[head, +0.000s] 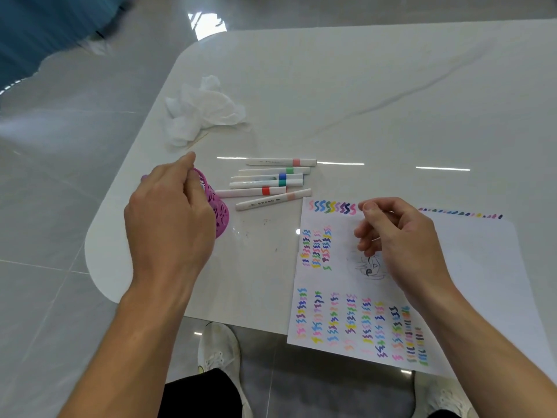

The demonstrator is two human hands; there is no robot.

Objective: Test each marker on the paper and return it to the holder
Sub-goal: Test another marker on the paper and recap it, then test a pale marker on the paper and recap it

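On the table (361, 86), six capped markers (268, 184) lie side by side between the pink holder (218, 212) and the paper (331, 282), which is full of colour squiggles. The left hand (168, 218) grips the holder, fingers wrapped round its tilted, perforated wall. The right hand (394, 236) hovers over the paper with fingers curled; I cannot tell whether it pinches anything. The markers look light, stiff and smooth, and being round they would likely roll, so each is best pinched mid-barrel, near its colour band. The holder seems light and easy to tip, so it wants steadying. A crumpled tissue (202, 110) sits beyond.
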